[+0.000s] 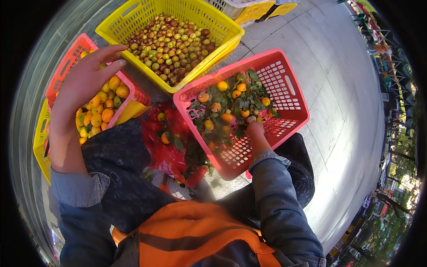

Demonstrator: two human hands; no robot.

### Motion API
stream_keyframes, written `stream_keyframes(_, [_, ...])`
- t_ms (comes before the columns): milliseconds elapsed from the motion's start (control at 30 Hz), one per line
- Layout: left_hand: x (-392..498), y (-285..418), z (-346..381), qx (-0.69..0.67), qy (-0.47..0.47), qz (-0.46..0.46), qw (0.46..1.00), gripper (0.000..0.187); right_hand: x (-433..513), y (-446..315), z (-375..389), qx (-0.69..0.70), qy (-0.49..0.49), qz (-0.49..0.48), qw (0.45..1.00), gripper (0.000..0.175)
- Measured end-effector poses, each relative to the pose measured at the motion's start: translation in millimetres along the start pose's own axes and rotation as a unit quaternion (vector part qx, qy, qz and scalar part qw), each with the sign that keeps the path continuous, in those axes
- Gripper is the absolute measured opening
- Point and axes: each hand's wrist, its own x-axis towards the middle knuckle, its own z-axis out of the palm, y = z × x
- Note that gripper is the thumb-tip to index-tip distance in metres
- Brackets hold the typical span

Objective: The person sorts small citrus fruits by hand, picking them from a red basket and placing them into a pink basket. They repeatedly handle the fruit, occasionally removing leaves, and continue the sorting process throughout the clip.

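My left hand point(90, 75) is raised over a pink-red plastic crate point(121, 111) filled with mandarin oranges point(96, 119). Its thumb and fingers are apart and hold nothing; the fingertips come near the corner of a yellow plastic basket point(160, 83). Inside a tilted pink plastic basket point(230, 172), my right hand point(256, 130) has its fingers closed at a dull, greyish mandarin point(251, 119), partly hiding it. Leafy twigs point(238, 103) and several orange mandarins point(227, 117) lie around that hand in the basket.
Small green-and-brown round fruits point(173, 46) fill much of the yellow basket. A red plastic bag point(166, 140) with leaves and mandarins lies between my knees. Another yellow crate point(41, 143) sits at the left, and pale containers point(230, 8) stand behind. Grey paving point(320, 83) extends right.
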Motion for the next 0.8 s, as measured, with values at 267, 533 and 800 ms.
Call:
stream_keyframes(267, [4, 38, 18, 0.024, 0.014, 0.064, 0.998, 0.036, 14, -3, -3, -0.047, 0.014, 0.046, 0.998, 0.045])
stream_keyframes(533, [5, 32, 19, -0.005, 0.023, 0.031, 0.999, 0.036, 36, 60, -76, 0.745, -0.209, -0.012, 0.633, 0.047])
stream_keyframes(800, [2, 40, 19, 0.005, 0.008, 0.035, 0.999, 0.035, 49, -11, -71, 0.272, -0.03, -0.057, 0.96, 0.043])
